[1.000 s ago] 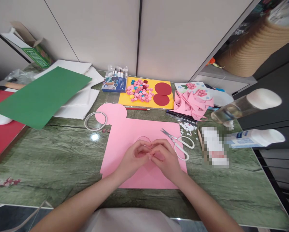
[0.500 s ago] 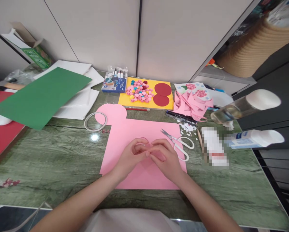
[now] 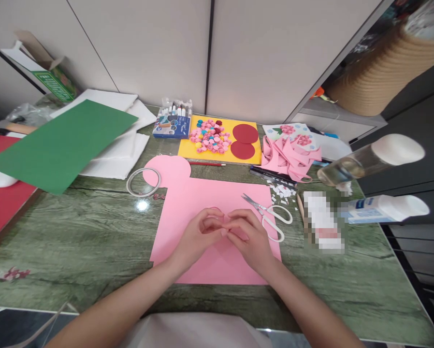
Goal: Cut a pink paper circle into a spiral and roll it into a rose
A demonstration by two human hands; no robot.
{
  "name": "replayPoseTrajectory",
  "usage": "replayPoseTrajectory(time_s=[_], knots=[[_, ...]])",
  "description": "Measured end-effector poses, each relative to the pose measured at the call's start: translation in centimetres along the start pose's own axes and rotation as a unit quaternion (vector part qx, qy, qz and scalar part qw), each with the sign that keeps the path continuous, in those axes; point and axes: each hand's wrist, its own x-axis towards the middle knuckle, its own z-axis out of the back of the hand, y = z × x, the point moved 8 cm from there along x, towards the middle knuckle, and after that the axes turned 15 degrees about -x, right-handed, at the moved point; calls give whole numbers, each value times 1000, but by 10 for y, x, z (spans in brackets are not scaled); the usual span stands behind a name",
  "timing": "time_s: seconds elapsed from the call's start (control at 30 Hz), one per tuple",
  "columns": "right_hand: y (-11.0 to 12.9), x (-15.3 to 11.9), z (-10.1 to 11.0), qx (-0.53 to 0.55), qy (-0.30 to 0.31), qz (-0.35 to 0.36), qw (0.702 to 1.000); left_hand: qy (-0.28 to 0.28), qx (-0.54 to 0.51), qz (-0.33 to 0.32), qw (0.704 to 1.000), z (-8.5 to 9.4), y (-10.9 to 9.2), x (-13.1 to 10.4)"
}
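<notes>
Over the sheets of pink paper (image 3: 217,266), my left hand (image 3: 201,232) and my right hand (image 3: 251,237) meet fingertip to fingertip. Both are closed in a pinch around a small pink paper piece (image 3: 214,209), mostly hidden by the fingers; a bit of its edge shows above the left fingers. White-handled scissors (image 3: 273,217) lie partly spread just right of my right hand, on the paper's right edge. Beyond the paper's upper left corner are pink paper circles (image 3: 166,170) and a roll of tape (image 3: 143,182).
At the back, yellow paper (image 3: 188,152) bears many small pink and blue rolls (image 3: 211,137) and dark red circles (image 3: 244,149). Pink scraps (image 3: 291,157), pens (image 3: 273,174) and white bits (image 3: 284,192) lie right. Bottles (image 3: 383,210) stand far right; green paper (image 3: 65,145) lies left.
The fingers have shifted slightly around the pink paper piece, and less of it shows now. Everything else stays where it was.
</notes>
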Motion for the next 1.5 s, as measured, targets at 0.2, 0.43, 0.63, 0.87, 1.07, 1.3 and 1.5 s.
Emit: replayPoseTrajectory(time_s=[0.2,0.43,0.63,0.87,1.07,1.3,1.5], knots=[[0,0,0,12,-3,-7,1000,32,5,-11,999,-4,5,2],[3,2,0,-6,3,3,1000,9,6,-21,1000,0,2,0],[6,1,4,-36,-10,30,999,-11,-7,-3,1000,5,0,1],[10,0,1,-22,9,46,999,3,-23,4,1000,5,1,1],[11,2,-3,18,48,31,998,13,-17,7,1000,2,1,1],[3,0,4,2,-11,4,1000,7,-20,21,1000,-1,5,0],[1,1,1,3,-7,-2,1000,42,-3,0,999,-6,7,2]])
